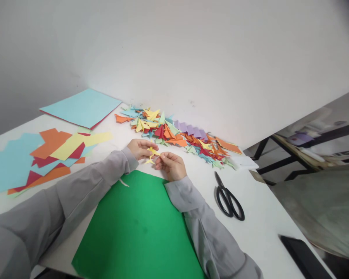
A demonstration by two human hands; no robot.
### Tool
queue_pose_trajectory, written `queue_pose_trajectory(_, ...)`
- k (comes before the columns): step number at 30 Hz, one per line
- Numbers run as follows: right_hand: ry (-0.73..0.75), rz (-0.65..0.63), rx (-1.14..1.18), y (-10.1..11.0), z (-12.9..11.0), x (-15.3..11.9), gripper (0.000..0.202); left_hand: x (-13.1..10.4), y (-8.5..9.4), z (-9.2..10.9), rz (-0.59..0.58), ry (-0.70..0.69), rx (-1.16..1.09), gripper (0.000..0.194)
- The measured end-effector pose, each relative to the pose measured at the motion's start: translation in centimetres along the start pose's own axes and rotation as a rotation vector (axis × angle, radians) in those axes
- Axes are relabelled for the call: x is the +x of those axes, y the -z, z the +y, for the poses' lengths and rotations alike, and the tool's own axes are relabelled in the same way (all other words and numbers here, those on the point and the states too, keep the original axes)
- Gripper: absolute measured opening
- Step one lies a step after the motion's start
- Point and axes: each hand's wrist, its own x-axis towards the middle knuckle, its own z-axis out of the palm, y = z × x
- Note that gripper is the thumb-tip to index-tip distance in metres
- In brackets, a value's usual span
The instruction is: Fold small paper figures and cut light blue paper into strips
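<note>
Between my two hands, just past the far edge of a green sheet (139,224), is a small folded yellow paper piece (154,152). The fingers of my left hand (142,148) pinch it from the left. From the right, my right hand (172,166) grips it with thumb and forefinger. Its exact folded shape is partly covered by the fingers. Another yellow bit shows just below it, and I cannot tell if it is the same piece. Beyond my hands lies a heap of folded paper pieces (164,131) in many colours.
Loose coloured paper pieces (58,149) overlap at the left, with a large light-blue sheet (81,108) behind them. Black-handled scissors (228,199) lie right of my right arm. A dark flat device (304,255) rests near the table's right edge. A wall stands behind the table.
</note>
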Motion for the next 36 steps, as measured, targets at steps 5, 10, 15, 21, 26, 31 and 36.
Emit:
queue_pose_trajectory(5, -0.005, -0.024, -0.016, 0.0, -0.1, -0.1, 0.022, -0.2, -0.3, 0.3, 0.01, 0.03, -0.028, 0.028)
queue_pose_trajectory(10, 0.016, -0.011, -0.017, -0.1, -0.1, -0.2, 0.022, -0.2, -0.4, 0.4, 0.013, 0.039, -0.042, 0.026)
queue_pose_trajectory(15, 0.033, 0.017, -0.016, -0.1, 0.0, -0.1, 0.022, -0.3, -0.4, 0.4, 0.036, 0.04, -0.035, 0.025)
queue_pose_trajectory(21, 0.032, 0.074, 0.017, -0.3, -0.2, -0.2, 0.023, -0.1, -0.4, 0.5, 0.055, 0.044, -0.04, 0.019)
queue_pose_trajectory(26, 0.034, 0.097, 0.021, -0.4, -0.2, -0.2, 0.029, 0.2, -0.2, 0.7, 0.033, 0.024, -0.134, 0.013)
queue_pose_trajectory(31, 0.146, 0.215, -0.137, -0.6, 0.1, -0.3, 0.029, 0.4, 0.2, 0.5, -0.024, 0.029, -0.157, 0.016)
queue_pose_trajectory(36, 0.414, 0.301, -0.641, -1.0, 0.5, -0.8, 0.025, 0.2, 0.3, 0.6, -0.103, 0.024, -0.118, 0.022)
